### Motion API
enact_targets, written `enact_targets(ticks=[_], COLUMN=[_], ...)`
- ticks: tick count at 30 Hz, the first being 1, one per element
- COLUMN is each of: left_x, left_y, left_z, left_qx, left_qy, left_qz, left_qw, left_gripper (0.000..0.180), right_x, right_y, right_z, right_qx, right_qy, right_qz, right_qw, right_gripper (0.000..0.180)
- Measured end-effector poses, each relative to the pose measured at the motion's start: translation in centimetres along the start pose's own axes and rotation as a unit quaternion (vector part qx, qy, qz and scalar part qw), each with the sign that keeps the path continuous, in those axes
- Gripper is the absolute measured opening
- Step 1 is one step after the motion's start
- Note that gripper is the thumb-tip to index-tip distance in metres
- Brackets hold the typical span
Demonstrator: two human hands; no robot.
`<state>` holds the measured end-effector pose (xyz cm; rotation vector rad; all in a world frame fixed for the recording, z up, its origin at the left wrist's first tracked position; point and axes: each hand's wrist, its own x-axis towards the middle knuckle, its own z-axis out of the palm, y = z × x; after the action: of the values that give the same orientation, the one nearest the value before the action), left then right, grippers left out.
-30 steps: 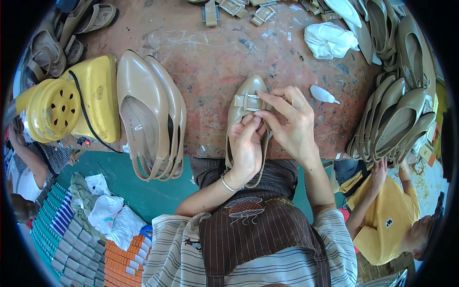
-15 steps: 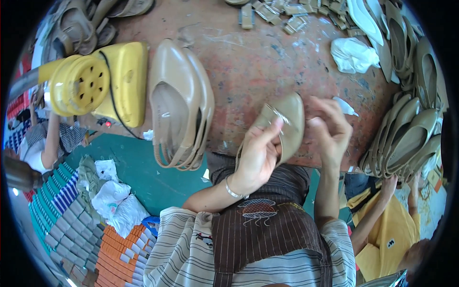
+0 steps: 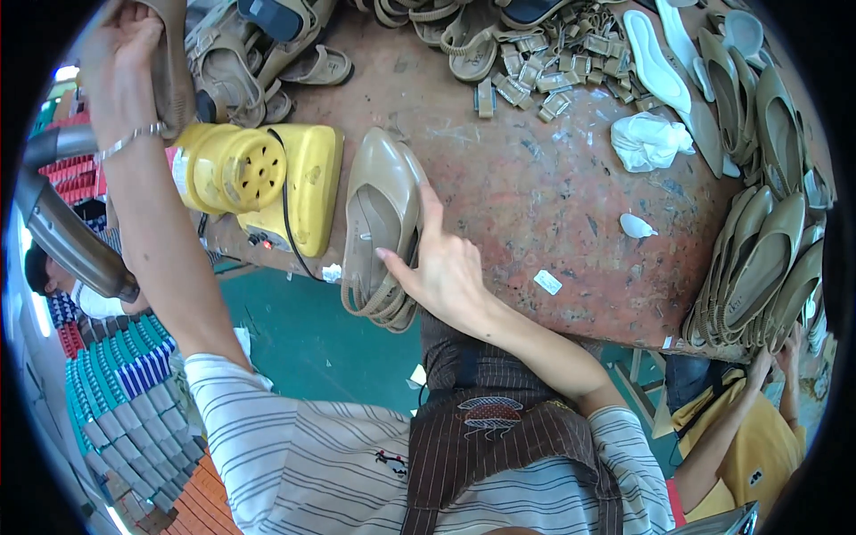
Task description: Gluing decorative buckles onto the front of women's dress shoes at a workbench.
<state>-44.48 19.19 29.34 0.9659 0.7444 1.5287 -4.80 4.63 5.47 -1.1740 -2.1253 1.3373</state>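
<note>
With thumb and forefinger parted wide, right hand (image 3: 446,267) is at side of tan slingback shoes (image 3: 379,216) near table (image 3: 535,223) edge; firm grip, can't tell. Yellow machine (image 3: 314,183) just left of shoes. Farther, upper left: left hand (image 3: 130,43), blurred, fingers curled on raised tan shoe (image 3: 175,76). Far side: loose bows (image 3: 557,80), heaped.

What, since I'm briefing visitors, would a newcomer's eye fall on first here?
Probably the bright yellow blower-like machine at the left of the worktable. Next, the glossy beige slingbacks just right of it, with the right hand at them, and the left hand at the upper left, holding a beige shoe. A heap of small beige bows lies on the worktable's far side.
</note>
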Motion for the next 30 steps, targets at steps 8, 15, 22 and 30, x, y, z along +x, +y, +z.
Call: enact_targets(ticks=[8, 15, 22, 30], left_x=[-4.1, -20.9, -27.1, -27.6], left_y=[-15.2, -25.7, -36.3, -34.6], left_z=[7.4, 19.5, 21.7, 25.9], left_qx=[0.337, 0.299, 0.308, 0.561], left_qy=[0.373, 0.018, 0.049, 0.066], left_qz=[0.048, -0.256, -0.332, -0.17], left_qw=[0.863, 0.919, 0.89, 0.808], left_gripper=[0.049, 0.046, 0.045, 0.053], right_x=[-1.0, -5.8, -10.0, -6.2], right_y=[0.3, 2.0, 13.7, 17.7], right_z=[-1.0, -8.4, -11.5, -14.7], right_qx=[0.271, 0.308, 0.021, -0.12], right_qy=[0.067, 0.107, 0.47, 0.393], right_qz=[0.026, -0.025, 0.096, 0.012], right_qw=[0.96, 0.945, 0.877, 0.912], right_gripper=[0.079, 0.077, 0.044, 0.026])
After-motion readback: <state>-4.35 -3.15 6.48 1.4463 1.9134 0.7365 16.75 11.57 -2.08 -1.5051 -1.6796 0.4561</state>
